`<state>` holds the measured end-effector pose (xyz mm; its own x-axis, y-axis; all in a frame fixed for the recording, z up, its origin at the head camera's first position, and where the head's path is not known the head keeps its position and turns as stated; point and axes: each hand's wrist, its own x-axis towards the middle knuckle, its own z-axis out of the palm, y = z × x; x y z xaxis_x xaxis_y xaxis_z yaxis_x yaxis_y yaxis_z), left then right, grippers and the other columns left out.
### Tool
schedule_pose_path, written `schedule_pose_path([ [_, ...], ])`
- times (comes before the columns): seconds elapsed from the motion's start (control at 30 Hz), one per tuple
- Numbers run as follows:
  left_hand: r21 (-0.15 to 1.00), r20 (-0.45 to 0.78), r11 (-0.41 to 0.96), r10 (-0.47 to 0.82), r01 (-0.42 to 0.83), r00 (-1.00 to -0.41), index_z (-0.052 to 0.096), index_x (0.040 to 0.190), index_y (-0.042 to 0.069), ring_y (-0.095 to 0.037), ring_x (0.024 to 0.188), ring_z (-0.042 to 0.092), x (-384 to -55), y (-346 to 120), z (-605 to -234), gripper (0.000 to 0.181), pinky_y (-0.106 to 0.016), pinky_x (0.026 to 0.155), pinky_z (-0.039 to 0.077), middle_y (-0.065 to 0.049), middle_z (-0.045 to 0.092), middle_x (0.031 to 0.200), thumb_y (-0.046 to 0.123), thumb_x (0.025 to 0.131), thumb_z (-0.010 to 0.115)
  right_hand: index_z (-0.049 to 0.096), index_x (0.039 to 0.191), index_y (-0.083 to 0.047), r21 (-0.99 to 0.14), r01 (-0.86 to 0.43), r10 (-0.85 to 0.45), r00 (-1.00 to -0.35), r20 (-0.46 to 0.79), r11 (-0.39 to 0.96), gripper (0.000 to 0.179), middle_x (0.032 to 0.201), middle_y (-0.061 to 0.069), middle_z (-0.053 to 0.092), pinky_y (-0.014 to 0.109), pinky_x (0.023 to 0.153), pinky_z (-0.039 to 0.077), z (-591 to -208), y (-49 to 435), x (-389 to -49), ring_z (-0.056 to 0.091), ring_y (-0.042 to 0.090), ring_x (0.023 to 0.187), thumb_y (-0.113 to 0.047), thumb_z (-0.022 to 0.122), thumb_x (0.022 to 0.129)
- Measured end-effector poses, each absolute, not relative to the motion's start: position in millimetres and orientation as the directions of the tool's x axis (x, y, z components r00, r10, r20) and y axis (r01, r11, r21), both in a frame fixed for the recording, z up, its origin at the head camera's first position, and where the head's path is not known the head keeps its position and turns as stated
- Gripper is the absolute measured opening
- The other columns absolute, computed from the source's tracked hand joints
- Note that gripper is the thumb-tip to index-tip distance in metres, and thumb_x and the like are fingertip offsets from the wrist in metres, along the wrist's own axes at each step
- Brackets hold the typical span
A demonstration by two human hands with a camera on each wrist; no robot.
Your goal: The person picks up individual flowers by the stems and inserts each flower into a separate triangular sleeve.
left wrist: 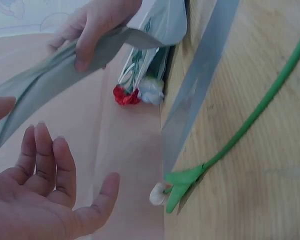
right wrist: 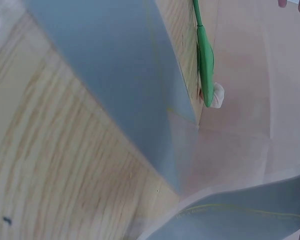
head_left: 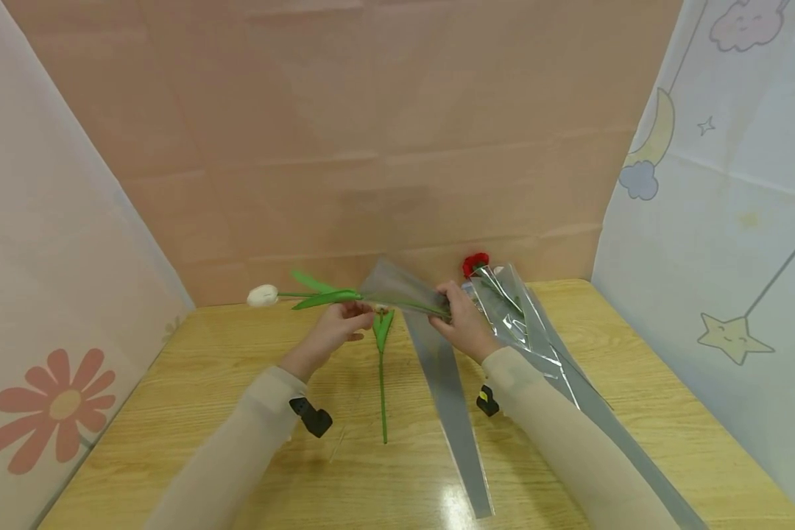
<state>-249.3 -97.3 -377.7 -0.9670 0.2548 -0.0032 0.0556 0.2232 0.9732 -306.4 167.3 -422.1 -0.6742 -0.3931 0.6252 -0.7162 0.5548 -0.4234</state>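
Note:
In the head view, my right hand point(head_left: 464, 320) grips a clear grey flower sleeve point(head_left: 397, 285) with the tulip's stem inside it. The white tulip point(head_left: 263, 296) lies sideways, its head and green leaves out at the left of the sleeve. My left hand point(head_left: 336, 333) is just under the leaves, at the sleeve's mouth. In the left wrist view its fingers point(left wrist: 65, 170) are spread and loosely bent, and a digit rests along the sleeve's edge. Below the hands, a second white tulip point(head_left: 382, 383) lies on the wooden table, its head toward the back wall.
A flat, narrow grey sleeve point(head_left: 453, 412) lies right of the second tulip. Farther right, wrapped flowers, one a red bloom point(head_left: 475, 263), lie in long clear sleeves point(head_left: 570, 383) under my right forearm. A pink cloth wall point(head_left: 371, 147) stands behind the table point(head_left: 238, 412).

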Motion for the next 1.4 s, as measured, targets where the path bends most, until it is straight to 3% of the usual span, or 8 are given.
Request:
schedule_pose_path([
  [0.13,0.998,-0.005,0.054,0.233,0.008,-0.973,0.053,0.122,0.003,-0.023,0.11,0.057,-242.9,-84.7,-378.8,0.037,-0.048,0.1,0.047,-0.008,0.058,0.119,0.024,0.094,0.064,0.045,0.113,-0.007,-0.439,-0.705,-0.388,-0.688,0.613,0.556,0.036,0.1,0.011,0.054,0.042,0.078,0.048,-422.7,168.1,-305.3,0.051,0.024,0.088,-0.007,0.07,0.086],
  [0.3,0.992,0.069,-0.115,0.118,0.055,-0.991,0.056,0.11,0.004,-0.017,0.099,0.062,-238.1,-71.4,-375.6,0.028,-0.043,0.094,0.052,-0.003,0.063,0.105,0.024,0.092,0.067,0.045,0.112,-0.005,-0.457,-0.703,-0.369,-0.691,0.622,0.545,0.036,0.101,0.013,0.054,0.043,0.078,0.047,-422.6,169.1,-304.5,0.05,0.025,0.087,-0.006,0.07,0.086],
  [0.5,0.983,0.131,-0.13,0.015,0.128,-0.991,0.057,0.102,0.006,-0.013,0.092,0.064,-238.0,-66.3,-373.1,0.02,-0.047,0.097,0.05,-0.001,0.063,0.098,0.021,0.092,0.067,0.044,0.11,-0.004,-0.469,-0.718,-0.359,-0.677,0.642,0.515,0.035,0.1,0.013,0.052,0.044,0.079,0.047,-420.9,169.3,-303.1,0.05,0.026,0.087,-0.004,0.069,0.085],
  [0.73,0.97,0.241,-0.037,0.04,0.239,-0.97,0.058,0.105,0.001,-0.011,0.088,0.066,-241.3,-66.8,-364.2,0.018,-0.036,0.089,0.055,-0.004,0.064,0.097,0.013,0.093,0.065,0.042,0.113,-0.006,-0.483,-0.689,-0.366,-0.71,0.602,0.541,0.037,0.102,0.012,0.051,0.045,0.083,0.048,-421.6,168.4,-302.3,0.05,0.026,0.089,-0.009,0.069,0.087],
  [0.9,0.955,0.28,0.081,0.09,0.287,-0.956,0.059,0.107,-0.002,-0.011,0.083,0.065,-247.0,-69.9,-351.7,0.018,-0.037,0.086,0.056,-0.013,0.066,0.1,0.01,0.094,0.063,0.036,0.125,-0.008,-0.549,-0.627,-0.374,-0.775,0.509,0.552,0.057,0.114,0.014,0.049,0.049,0.086,0.049,-419.0,167.2,-298.1,0.052,0.029,0.097,-0.033,0.072,0.088],
  [1.0,0.94,0.283,0.16,0.124,0.3,-0.951,0.06,0.109,-0.004,-0.018,0.088,0.066,-249.2,-71.2,-343.6,0.019,-0.039,0.088,0.055,-0.019,0.066,0.105,0.009,0.095,0.061,0.032,0.13,-0.008,-0.594,-0.616,-0.381,-0.787,0.485,0.517,0.065,0.122,0.017,0.046,0.052,0.092,0.046,-417.1,165.4,-296.5,0.051,0.032,0.107,-0.044,0.067,0.089],
  [1.17,0.911,0.254,0.292,0.159,0.291,-0.954,0.063,0.111,0.0,-0.029,0.099,0.065,-252.7,-71.8,-333.6,0.019,-0.035,0.087,0.056,-0.018,0.066,0.105,0.011,0.097,0.057,0.036,0.126,0.0,-0.635,-0.674,-0.351,-0.739,0.575,0.379,0.035,0.118,0.02,0.045,0.048,0.098,0.04,-411.5,153.9,-301.3,0.047,0.032,0.112,-0.025,0.046,0.104],
  [1.4,0.783,0.217,0.559,0.168,0.274,-0.962,0.062,0.117,0.004,-0.027,0.104,0.063,-260.3,-69.5,-308.7,0.021,-0.039,0.088,0.053,-0.014,0.065,0.112,0.012,0.099,0.054,0.041,0.11,0.004,-0.729,-0.655,-0.216,-0.755,0.619,0.201,0.014,0.097,0.011,0.041,0.025,0.076,0.035,-391.7,134.7,-307.2,0.041,0.021,0.089,-0.008,0.042,0.104],
])
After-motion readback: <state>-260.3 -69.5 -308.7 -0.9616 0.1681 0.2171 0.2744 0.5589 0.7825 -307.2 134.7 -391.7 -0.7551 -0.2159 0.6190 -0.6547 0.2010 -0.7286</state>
